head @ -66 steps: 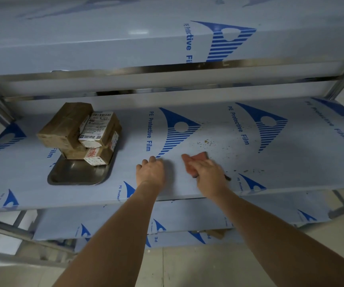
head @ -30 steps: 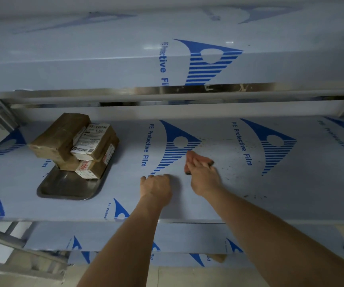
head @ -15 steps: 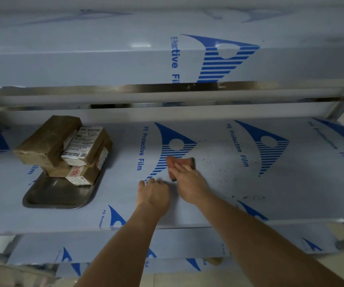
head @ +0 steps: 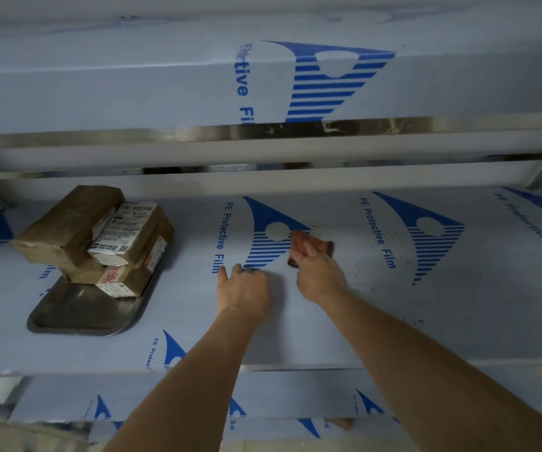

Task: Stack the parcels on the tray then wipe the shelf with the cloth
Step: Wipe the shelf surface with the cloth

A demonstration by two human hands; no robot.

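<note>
Brown parcels (head: 100,236) with white labels lie stacked on a steel tray (head: 80,318) at the left of the shelf (head: 426,305), which is covered in blue-printed protective film. My right hand (head: 318,272) presses a reddish cloth (head: 312,244) flat on the shelf's middle, fingers straight over it. Just to its left, my left hand (head: 241,288) rests palm down on the shelf and holds nothing. Dark specks dot the film to the right of the cloth.
Another shelf (head: 165,76) hangs close above, its steel front rail at about a third of the way down the view. Steel posts stand at the far left and right. Lower shelves with the same film show below the front edge.
My right hand has slid the cloth from right to left and farther back across the middle of the shelf. My left hand stays resting on the shelf beside it.
</note>
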